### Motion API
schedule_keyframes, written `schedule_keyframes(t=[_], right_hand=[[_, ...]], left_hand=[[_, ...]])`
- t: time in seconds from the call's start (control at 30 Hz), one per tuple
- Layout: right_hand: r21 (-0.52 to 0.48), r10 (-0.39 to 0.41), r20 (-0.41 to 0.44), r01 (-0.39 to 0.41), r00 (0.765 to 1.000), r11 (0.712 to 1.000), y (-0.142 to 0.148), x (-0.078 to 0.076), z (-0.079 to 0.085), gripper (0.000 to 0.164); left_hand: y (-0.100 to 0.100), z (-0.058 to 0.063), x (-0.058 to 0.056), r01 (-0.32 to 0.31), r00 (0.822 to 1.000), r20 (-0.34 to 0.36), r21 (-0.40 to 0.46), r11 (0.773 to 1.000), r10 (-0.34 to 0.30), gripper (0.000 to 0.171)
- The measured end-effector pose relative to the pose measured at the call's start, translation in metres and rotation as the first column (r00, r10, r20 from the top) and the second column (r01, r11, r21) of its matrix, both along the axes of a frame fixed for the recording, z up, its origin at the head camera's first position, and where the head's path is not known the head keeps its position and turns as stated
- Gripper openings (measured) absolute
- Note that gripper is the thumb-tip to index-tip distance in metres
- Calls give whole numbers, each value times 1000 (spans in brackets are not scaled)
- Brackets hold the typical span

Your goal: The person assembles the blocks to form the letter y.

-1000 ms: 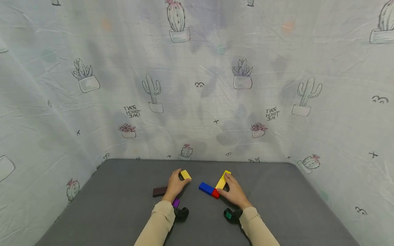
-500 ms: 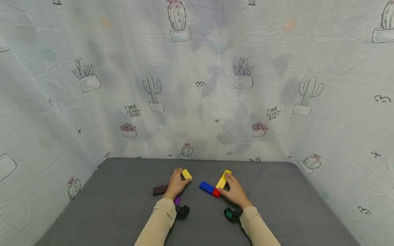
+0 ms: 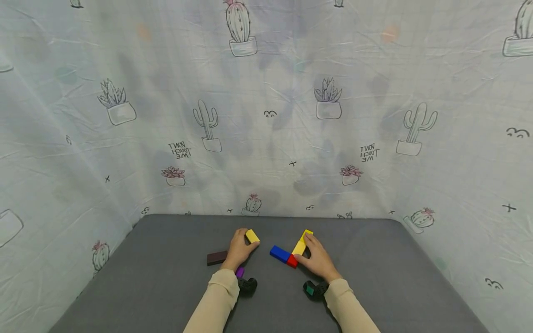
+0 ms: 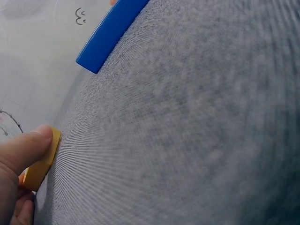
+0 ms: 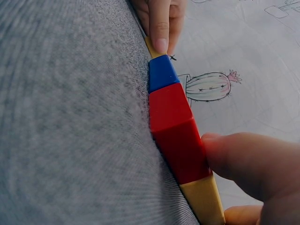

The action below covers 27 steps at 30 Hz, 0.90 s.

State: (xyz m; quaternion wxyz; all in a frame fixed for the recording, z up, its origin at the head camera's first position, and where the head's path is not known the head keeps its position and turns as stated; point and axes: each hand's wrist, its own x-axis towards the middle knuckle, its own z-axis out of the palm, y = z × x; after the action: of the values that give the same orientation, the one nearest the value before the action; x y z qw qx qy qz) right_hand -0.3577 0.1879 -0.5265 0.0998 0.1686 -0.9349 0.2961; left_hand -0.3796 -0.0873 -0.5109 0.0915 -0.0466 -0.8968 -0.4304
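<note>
In the head view my left hand (image 3: 238, 250) pinches a small yellow block (image 3: 252, 236) between thumb and fingers, near the table's far side. The left wrist view shows the thumb on this yellow block (image 4: 43, 161), low on the table. My right hand (image 3: 319, 262) holds a row of yellow blocks (image 3: 299, 248), its fingers at the far part and its thumb by a red block (image 3: 292, 262). In the right wrist view the thumb touches the red block (image 5: 183, 150). A blue block (image 3: 280, 254) adjoins the red one, making a corner. The right fingertips are partly hidden.
A dark brown block (image 3: 217, 258) lies left of my left hand. Partly hidden by the left wrist is a purple block (image 3: 240, 272). Black wrist devices (image 3: 248, 285) sit near both cuffs. Behind the grey table (image 3: 275, 305) hangs a cactus-print curtain (image 3: 270, 138).
The left hand and its yellow block shift very slightly to the right, about as the whole view does. The right hand and the joined blocks stay in place.
</note>
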Motion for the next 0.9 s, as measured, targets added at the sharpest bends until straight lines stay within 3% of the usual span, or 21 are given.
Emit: schedule_keyframes(t=[0.43,0.9], right_hand=[[-23,3,30,-3,1000,1000,0,0,1,80],[-15,-3,32,3,999,1000,0,0,0,81]], left_hand=[[-1,-1,2,6,1000,0,0,1000,-6,60],[-3,-2,-1,-12,1000,6,83,996,12,62]])
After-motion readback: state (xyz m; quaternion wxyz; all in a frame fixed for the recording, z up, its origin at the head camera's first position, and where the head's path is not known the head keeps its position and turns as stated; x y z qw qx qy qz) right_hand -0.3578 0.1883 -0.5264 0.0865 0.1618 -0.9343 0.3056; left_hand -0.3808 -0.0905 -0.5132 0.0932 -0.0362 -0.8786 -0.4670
